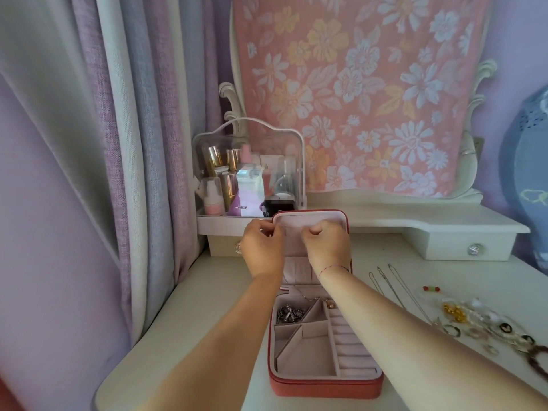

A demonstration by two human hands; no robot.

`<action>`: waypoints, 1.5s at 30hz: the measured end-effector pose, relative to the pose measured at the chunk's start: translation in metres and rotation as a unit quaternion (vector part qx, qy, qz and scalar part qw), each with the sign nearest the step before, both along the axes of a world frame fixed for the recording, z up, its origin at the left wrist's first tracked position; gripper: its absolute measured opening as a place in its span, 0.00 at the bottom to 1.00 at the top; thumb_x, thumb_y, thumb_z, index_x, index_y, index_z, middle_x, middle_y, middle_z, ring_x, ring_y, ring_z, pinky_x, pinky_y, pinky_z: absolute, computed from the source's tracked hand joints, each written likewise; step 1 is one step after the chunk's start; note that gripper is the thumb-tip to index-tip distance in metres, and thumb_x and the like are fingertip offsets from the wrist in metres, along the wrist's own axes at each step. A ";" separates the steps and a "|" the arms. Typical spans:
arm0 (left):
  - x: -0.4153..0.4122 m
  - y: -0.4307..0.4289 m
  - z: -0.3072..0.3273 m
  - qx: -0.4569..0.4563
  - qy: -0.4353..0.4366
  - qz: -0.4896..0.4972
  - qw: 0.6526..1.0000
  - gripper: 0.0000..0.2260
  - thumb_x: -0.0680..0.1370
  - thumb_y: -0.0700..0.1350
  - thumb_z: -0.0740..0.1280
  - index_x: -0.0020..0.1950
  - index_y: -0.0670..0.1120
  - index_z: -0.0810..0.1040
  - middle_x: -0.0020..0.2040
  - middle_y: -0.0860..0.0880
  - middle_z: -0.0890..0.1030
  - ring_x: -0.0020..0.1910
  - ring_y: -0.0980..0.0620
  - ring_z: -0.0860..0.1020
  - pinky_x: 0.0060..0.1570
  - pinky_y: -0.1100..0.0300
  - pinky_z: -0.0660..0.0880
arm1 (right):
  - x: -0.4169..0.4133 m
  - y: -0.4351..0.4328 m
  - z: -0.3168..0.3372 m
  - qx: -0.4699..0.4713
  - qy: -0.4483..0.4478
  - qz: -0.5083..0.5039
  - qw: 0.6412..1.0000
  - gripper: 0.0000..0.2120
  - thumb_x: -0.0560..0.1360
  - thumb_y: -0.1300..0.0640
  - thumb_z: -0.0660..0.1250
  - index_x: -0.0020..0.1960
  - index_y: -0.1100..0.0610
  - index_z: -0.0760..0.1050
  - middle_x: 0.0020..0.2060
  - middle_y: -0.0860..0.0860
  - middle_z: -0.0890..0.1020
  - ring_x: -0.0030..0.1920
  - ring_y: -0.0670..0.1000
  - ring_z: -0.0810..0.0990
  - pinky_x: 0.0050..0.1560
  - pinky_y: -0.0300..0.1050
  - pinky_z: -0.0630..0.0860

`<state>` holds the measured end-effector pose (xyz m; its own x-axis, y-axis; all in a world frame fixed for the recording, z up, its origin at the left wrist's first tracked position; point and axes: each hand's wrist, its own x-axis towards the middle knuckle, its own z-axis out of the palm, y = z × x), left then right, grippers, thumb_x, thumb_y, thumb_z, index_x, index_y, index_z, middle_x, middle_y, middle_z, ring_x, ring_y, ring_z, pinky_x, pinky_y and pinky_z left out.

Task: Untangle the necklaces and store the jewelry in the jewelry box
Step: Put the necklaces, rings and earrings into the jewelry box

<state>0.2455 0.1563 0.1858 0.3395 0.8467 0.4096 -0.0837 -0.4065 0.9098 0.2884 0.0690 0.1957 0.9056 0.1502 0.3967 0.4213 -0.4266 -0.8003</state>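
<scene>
Head view shows both hands raised to the upright lid point(293, 241) of the open jewelry box point(326, 385), close together but not touching. The left hand point(262, 247) pinches what looks like a fine chain point(301, 293) near the lid's top left corner. The right hand point(326, 244) has its fingers curled near the top right, and I cannot tell whether it grips the chain. The chain's lower end trails toward the tray's back edge, beside a compartment of silver pieces point(289, 314). If it slips off before it is hooked, it would likely drop onto them and snag. Pressing hard could tip the lid or push the box back. The forearms reach over the tray, and the right one passes close to the straightened necklaces point(388, 289) and rings point(474, 324) on the table point(178, 321), so a careless withdrawal might drag them together again.
</scene>
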 end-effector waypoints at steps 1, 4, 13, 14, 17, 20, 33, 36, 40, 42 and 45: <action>0.000 -0.001 -0.002 0.002 0.007 0.003 1.000 0.05 0.73 0.40 0.71 0.38 0.44 0.78 0.35 0.53 0.79 0.35 0.57 0.76 0.41 0.59 0.74 | -0.001 0.000 -0.002 -0.012 0.005 -0.003 1.000 0.21 0.74 0.55 0.66 0.24 0.55 0.65 0.21 0.51 0.66 0.27 0.53 0.67 0.27 0.43 0.60; -0.002 -0.003 -0.009 0.027 0.033 0.008 0.999 0.05 0.73 0.40 0.71 0.38 0.45 0.78 0.37 0.51 0.81 0.37 0.53 0.78 0.42 0.57 0.76 | -0.003 -0.003 -0.011 -0.033 0.003 -0.008 0.999 0.20 0.75 0.54 0.65 0.26 0.58 0.70 0.23 0.53 0.73 0.29 0.56 0.72 0.28 0.43 0.65; -0.014 -0.003 -0.032 0.018 0.096 -0.029 0.995 0.06 0.75 0.46 0.70 0.41 0.45 0.82 0.40 0.50 0.82 0.40 0.52 0.78 0.38 0.63 0.68 | -0.012 -0.020 -0.019 0.019 0.181 0.228 0.956 0.08 0.77 0.60 0.66 0.40 0.62 0.78 0.26 0.55 0.75 0.22 0.47 0.72 0.27 0.42 0.72; -0.014 -0.001 -0.035 0.012 0.104 -0.052 0.993 0.07 0.76 0.46 0.70 0.39 0.45 0.82 0.44 0.47 0.83 0.41 0.51 0.79 0.39 0.62 0.68 | -0.017 -0.023 -0.019 0.034 0.217 0.261 0.940 0.06 0.77 0.62 0.66 0.42 0.62 0.78 0.27 0.55 0.74 0.22 0.46 0.71 0.26 0.40 0.70; -0.020 0.001 -0.036 -0.039 0.097 -0.128 0.986 0.09 0.76 0.46 0.70 0.36 0.47 0.81 0.60 0.48 0.78 0.60 0.52 0.76 0.57 0.61 0.70 | -0.025 -0.031 -0.022 0.039 0.229 0.308 0.923 0.06 0.74 0.64 0.69 0.49 0.66 0.80 0.35 0.55 0.77 0.31 0.48 0.75 0.32 0.40 0.74; -0.028 -0.002 -0.034 -0.087 0.054 -0.185 0.977 0.06 0.77 0.45 0.70 0.42 0.45 0.84 0.65 0.53 0.71 0.64 0.56 0.71 0.61 0.65 0.65 | -0.031 -0.034 -0.023 0.034 0.221 0.318 0.921 0.04 0.73 0.62 0.71 0.48 0.60 0.82 0.37 0.53 0.80 0.37 0.50 0.78 0.44 0.45 0.80; -0.032 -0.010 -0.029 -0.090 0.029 -0.230 0.969 0.06 0.76 0.42 0.70 0.41 0.48 0.85 0.70 0.51 0.70 0.68 0.53 0.71 0.70 0.56 0.65 | -0.037 -0.038 -0.023 0.133 0.266 0.267 0.917 0.15 0.73 0.68 0.69 0.59 0.63 0.74 0.45 0.56 0.76 0.29 0.47 0.74 0.31 0.44 0.71; -0.036 -0.013 -0.028 -0.097 0.024 -0.243 0.965 0.05 0.77 0.40 0.68 0.45 0.42 0.84 0.69 0.55 0.66 0.63 0.59 0.68 0.54 0.75 0.65 | -0.039 -0.040 -0.024 0.104 0.259 0.300 0.912 0.12 0.74 0.67 0.69 0.56 0.59 0.78 0.41 0.54 0.78 0.28 0.46 0.71 0.33 0.43 0.73; -0.035 -0.011 -0.030 -0.079 0.031 -0.227 0.970 0.05 0.77 0.41 0.68 0.47 0.44 0.84 0.69 0.53 0.68 0.66 0.56 0.69 0.60 0.63 0.67 | -0.042 -0.045 -0.026 0.069 0.237 0.307 0.919 0.06 0.75 0.66 0.67 0.51 0.63 0.80 0.29 0.48 0.76 0.30 0.46 0.70 0.32 0.36 0.72; -0.035 -0.010 -0.032 -0.042 0.040 -0.209 0.976 0.05 0.78 0.41 0.68 0.51 0.45 0.83 0.68 0.51 0.69 0.66 0.55 0.69 0.61 0.65 0.65 | -0.043 -0.049 -0.024 0.049 0.205 0.305 0.929 0.04 0.75 0.64 0.68 0.49 0.63 0.81 0.34 0.50 0.78 0.34 0.47 0.73 0.36 0.34 0.73; -0.035 -0.003 -0.042 0.049 0.069 -0.183 0.979 0.10 0.79 0.41 0.66 0.60 0.47 0.80 0.67 0.50 0.66 0.67 0.56 0.65 0.61 0.72 0.57 | -0.043 -0.060 -0.017 0.019 0.151 0.280 0.948 0.05 0.75 0.59 0.69 0.46 0.61 0.82 0.41 0.55 0.83 0.42 0.50 0.80 0.41 0.30 0.71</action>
